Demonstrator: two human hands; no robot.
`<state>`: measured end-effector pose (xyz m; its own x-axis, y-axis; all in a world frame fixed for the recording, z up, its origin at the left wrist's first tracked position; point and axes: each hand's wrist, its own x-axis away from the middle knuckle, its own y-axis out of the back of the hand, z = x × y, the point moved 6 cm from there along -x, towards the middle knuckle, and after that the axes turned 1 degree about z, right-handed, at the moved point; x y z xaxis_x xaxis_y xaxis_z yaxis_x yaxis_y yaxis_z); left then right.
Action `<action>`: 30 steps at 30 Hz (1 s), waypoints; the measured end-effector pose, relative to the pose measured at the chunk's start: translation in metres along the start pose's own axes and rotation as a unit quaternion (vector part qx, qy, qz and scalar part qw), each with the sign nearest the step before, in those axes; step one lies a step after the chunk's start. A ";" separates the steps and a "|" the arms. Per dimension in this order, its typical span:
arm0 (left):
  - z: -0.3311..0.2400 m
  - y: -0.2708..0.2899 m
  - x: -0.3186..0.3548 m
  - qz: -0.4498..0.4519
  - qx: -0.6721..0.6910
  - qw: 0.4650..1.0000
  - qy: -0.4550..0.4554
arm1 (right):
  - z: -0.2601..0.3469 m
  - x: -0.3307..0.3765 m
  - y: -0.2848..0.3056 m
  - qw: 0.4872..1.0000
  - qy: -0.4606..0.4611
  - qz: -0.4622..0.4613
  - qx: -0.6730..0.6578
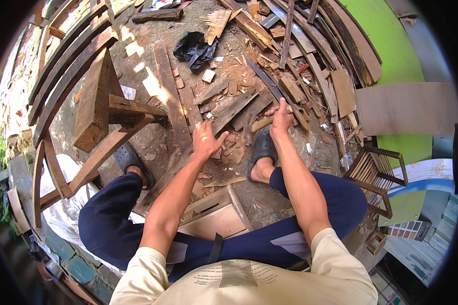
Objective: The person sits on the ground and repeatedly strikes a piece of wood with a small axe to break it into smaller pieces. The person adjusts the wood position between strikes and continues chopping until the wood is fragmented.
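My left hand (206, 141) is open, fingers spread, over the end of a weathered grey-brown board (234, 110) among the scraps; I cannot tell whether it touches the wood. My right hand (281, 121) is closed around the wooden handle of a hammer (262, 123). The hammer's dark head points left, close to my dark clog (262, 147). Just beyond the right fingers is a long dark blade (264, 81), angled away to the far left; its near end meets the fingertips, and I cannot tell whether they hold it.
A wooden frame with curved slats (94, 109) stands at left. Scrap wood (310, 56) heaps up at the far right, near a black plastic bag (194, 50). A wooden box (216, 213) lies between my legs. A small slatted wooden rack (376, 175) stands at right.
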<state>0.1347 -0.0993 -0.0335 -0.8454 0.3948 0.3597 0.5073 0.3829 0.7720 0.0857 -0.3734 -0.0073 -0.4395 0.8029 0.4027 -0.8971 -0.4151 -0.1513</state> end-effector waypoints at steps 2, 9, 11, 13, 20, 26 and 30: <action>0.028 -0.001 0.002 0.024 -0.036 0.999 0.006 | 0.012 -0.036 -0.010 0.999 0.016 -0.007 0.027; 0.062 -0.016 0.007 -0.018 -0.170 0.984 -0.053 | 0.021 -0.132 -0.043 0.992 -0.097 -0.044 0.073; 0.066 -0.018 0.008 -0.009 -0.162 0.986 -0.047 | 0.017 -0.139 -0.060 0.988 -0.126 -0.049 0.072; 0.065 -0.018 0.004 -0.008 -0.161 0.986 -0.052 | 0.009 -0.158 -0.064 0.986 -0.150 -0.057 0.053; 0.067 -0.019 0.005 -0.006 -0.152 0.987 -0.060 | 0.008 -0.192 -0.075 0.983 -0.130 -0.108 0.077; 0.067 -0.019 0.002 0.008 -0.151 0.987 -0.055 | 0.021 -0.150 -0.081 0.993 -0.004 -0.120 -0.001; 0.069 -0.020 0.001 0.020 -0.147 0.988 -0.047 | 0.018 -0.059 -0.074 0.988 0.136 -0.049 -0.054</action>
<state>0.1352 -0.0495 -0.0847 -0.8001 0.4849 0.3531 0.4571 0.1118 0.8824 0.1789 -0.3975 -0.0037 -0.3333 0.9282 0.1656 -0.9292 -0.2936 -0.2245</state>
